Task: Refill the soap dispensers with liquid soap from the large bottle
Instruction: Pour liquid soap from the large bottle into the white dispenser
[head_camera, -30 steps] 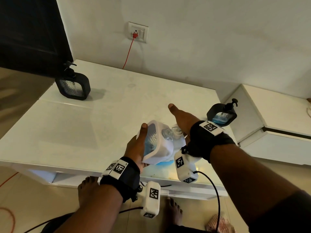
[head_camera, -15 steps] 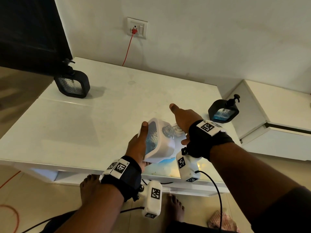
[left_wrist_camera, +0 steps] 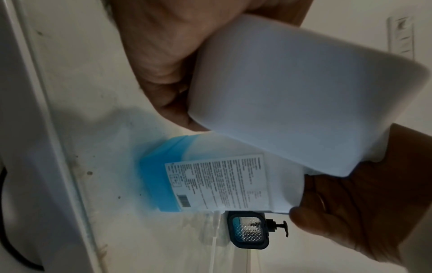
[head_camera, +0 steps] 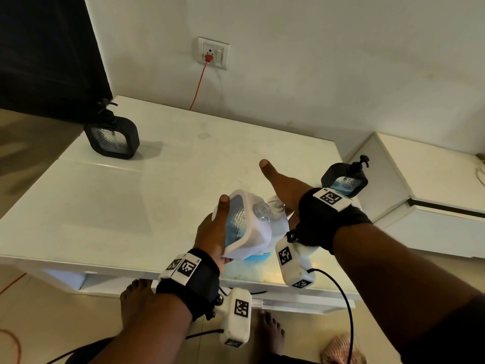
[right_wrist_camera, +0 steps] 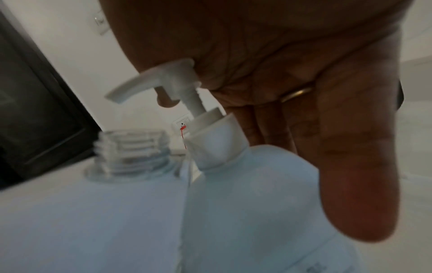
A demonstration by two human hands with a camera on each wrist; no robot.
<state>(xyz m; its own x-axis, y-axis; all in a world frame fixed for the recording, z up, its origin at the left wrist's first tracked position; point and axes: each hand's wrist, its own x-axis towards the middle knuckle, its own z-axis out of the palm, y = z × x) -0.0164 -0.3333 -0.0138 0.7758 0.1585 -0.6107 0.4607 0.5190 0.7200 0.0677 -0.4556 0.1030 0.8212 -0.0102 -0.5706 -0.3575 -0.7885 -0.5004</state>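
Note:
My left hand [head_camera: 212, 232] grips a white soap dispenser [head_camera: 244, 224] with a blue textured window, tilted over the table's front edge. Its clear threaded neck [right_wrist_camera: 133, 151] is uncapped and sits right beside the pump of the large bottle [left_wrist_camera: 222, 184]. That bottle stands on the table with blue liquid in its lower part and a printed label on its side. My right hand [head_camera: 283, 187] lies over the white pump head [right_wrist_camera: 163, 77], palm on top, fingers and thumb straight. The white dispenser [left_wrist_camera: 292, 92] hides the bottle's top in the left wrist view.
A black-framed dispenser [head_camera: 111, 137] stands at the far left of the white table [head_camera: 131, 206]. Another black dispenser [head_camera: 345, 179] stands at the right edge, behind my right wrist. A red cord [head_camera: 198, 85] hangs from the wall socket [head_camera: 213, 52]. A lower white cabinet [head_camera: 433, 193] adjoins on the right.
Both hands, the white dispenser and the large bottle keep nearly the same places; only the head view shifts slightly.

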